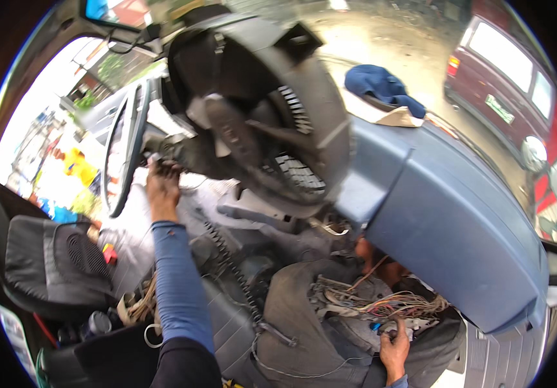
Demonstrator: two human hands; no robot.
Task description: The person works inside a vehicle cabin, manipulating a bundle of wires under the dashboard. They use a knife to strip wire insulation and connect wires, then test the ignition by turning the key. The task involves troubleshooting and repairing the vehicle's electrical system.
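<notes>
My left hand (pixel 164 191), in a blue sleeve, reaches up to the steering column (pixel 191 152), just right of the steering wheel (pixel 126 152). Its fingers are closed around a small part there that I cannot make out. Above and to its right looms a large black plastic dashboard housing (pixel 330 123) with slotted vents, tilted and partly blurred. At the lower right, my right hand (pixel 393 352) is closed, thumb raised, beside a small blue piece (pixel 375 328); what it holds is unclear. Just beyond lies a bundle of multicoloured wires (pixel 395 305) on the dark seat (pixel 298 304).
A blue-grey dashboard panel (pixel 459 226) spans the right, with a dark blue cap (pixel 382 84) on top. Bare skin of a limb (pixel 364 251) shows beneath it. A coiled cord (pixel 230 265) runs between the seats. Outside stand a maroon vehicle (pixel 498 84) and a person in yellow (pixel 79 167).
</notes>
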